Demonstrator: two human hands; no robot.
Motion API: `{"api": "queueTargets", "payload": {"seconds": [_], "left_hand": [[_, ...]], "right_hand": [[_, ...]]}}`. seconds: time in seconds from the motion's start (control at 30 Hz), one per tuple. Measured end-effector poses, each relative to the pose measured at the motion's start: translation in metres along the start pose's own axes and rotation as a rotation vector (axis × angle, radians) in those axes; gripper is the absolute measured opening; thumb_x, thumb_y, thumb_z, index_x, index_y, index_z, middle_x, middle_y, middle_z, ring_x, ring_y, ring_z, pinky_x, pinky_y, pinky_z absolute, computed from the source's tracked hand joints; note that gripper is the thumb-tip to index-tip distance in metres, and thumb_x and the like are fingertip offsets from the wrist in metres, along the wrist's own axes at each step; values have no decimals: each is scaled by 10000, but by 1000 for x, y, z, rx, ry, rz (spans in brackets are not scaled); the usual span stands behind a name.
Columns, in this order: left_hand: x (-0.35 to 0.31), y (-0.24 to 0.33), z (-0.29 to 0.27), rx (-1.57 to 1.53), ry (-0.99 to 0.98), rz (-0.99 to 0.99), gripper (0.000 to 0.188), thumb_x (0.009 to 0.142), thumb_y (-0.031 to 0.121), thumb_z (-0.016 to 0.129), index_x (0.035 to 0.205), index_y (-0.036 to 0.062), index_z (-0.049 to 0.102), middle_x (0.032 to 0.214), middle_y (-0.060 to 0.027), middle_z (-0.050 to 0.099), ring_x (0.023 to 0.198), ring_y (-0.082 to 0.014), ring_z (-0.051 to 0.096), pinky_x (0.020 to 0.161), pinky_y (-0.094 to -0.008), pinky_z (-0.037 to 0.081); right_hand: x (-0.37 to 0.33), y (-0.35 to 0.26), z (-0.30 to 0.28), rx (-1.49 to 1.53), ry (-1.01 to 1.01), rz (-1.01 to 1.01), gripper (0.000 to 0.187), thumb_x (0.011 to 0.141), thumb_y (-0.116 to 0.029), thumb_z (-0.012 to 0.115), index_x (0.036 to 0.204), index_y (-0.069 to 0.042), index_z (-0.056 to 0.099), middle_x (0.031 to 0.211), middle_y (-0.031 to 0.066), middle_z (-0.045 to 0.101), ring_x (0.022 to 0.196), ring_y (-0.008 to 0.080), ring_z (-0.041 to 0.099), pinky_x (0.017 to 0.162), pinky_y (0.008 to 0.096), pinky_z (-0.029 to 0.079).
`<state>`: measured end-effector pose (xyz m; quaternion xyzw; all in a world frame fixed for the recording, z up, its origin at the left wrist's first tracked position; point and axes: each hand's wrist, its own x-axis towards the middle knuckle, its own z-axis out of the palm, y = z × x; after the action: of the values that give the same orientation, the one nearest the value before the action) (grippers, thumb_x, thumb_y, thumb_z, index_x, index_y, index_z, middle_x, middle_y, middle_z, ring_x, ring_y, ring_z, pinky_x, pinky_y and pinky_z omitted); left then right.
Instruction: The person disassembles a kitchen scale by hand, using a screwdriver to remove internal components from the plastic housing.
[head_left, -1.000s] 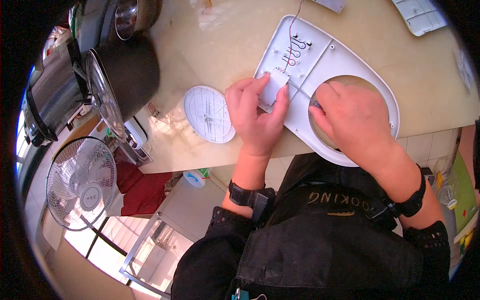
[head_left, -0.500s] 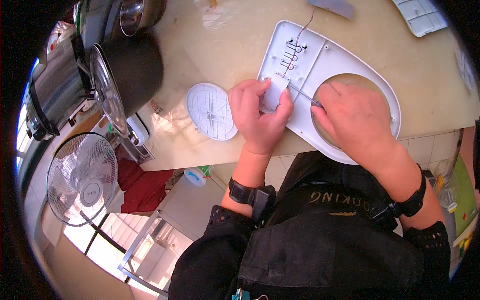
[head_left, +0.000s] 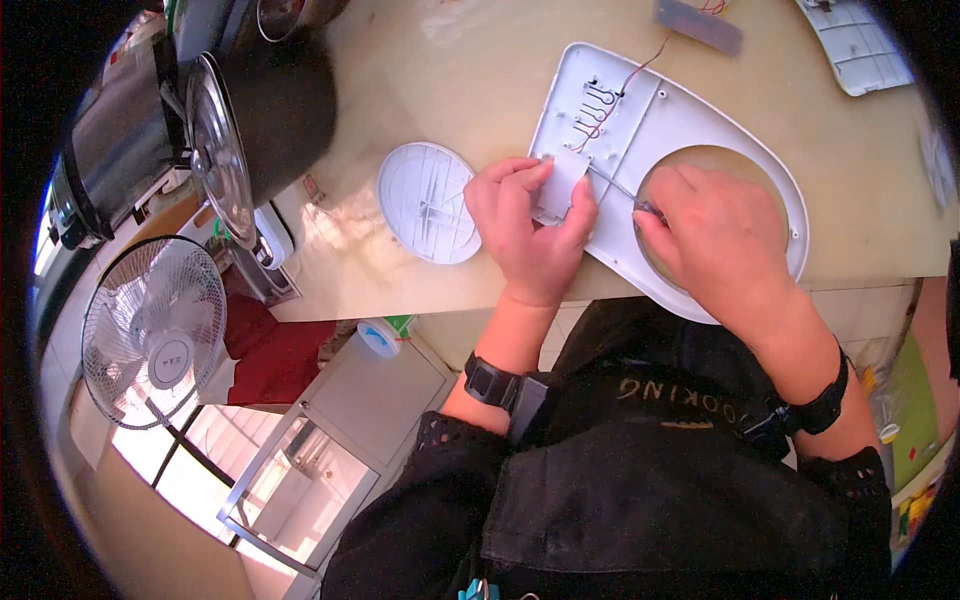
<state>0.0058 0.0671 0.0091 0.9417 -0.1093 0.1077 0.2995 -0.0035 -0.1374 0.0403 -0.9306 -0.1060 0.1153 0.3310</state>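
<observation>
A white plastic housing (head_left: 625,240) with a large round opening lies near the table's front edge. My left hand (head_left: 530,220) pinches a small white rectangular plate (head_left: 566,182) against the housing's left part, thumb on one side and fingers on the other. In my closed right hand (head_left: 710,235) is a screwdriver (head_left: 625,185), its thin shaft slanting up and left to the plate's right edge. The tip's exact contact is hard to make out. Dark and red wires (head_left: 640,68) run past the small posts and clips beyond the plate.
Left of my hands lies a white oval ribbed cover (head_left: 425,205). A grey panel (head_left: 700,25) with red wires sits at the far edge of view, and a white ribbed part (head_left: 855,45) at far right. A large pot with a lid (head_left: 222,150) and a fan (head_left: 155,335) stand left.
The whole view has shifted slightly, bringing more of the grey panel and its red wires into sight. Both hands keep their hold, with the screwdriver still at the small plate.
</observation>
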Motion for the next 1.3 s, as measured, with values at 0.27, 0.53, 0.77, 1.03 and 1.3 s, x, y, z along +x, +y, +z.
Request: {"api": "queueTargets", "payload": {"seconds": [0.27,0.53,0.77,1.03,1.3], "left_hand": [[0,-5,3,-40,31,12,356,703,118,866,985,54,660,1018,-105,646,935,-285,558,821,-381,458],[2,0,4,-28,20,-4,405,695,153,869,1022,55,650,1052,-123,623,954,-284,541,824,-380,454],[10,0,-2,73,-60,73,440,733,195,833,1155,115,735,1086,-110,612,984,-275,533,865,-386,442],[12,-5,-1,54,-72,117,350,767,186,801,1116,164,776,1084,-99,612,996,-279,538,873,-386,438],[8,-8,-2,69,-76,179,304,766,161,793,1067,133,765,1069,-98,613,994,-298,544,868,-413,442]], "right_hand": [[-3,6,-6,7,-6,-78,209,850,-248,733,897,-75,625,819,95,633,771,301,670,653,425,522],[-3,2,-5,-9,-12,-46,194,854,-239,727,904,-82,626,831,97,640,780,308,670,659,438,525],[-1,4,-7,29,-19,-44,190,861,-235,724,914,-79,629,843,97,646,781,311,675,657,441,532],[0,4,-5,-6,-30,-37,198,871,-253,720,917,-83,630,841,92,650,769,301,683,638,429,535],[1,2,-6,-9,-38,-34,211,863,-252,729,882,-79,611,828,95,635,763,310,668,636,433,520]]}}
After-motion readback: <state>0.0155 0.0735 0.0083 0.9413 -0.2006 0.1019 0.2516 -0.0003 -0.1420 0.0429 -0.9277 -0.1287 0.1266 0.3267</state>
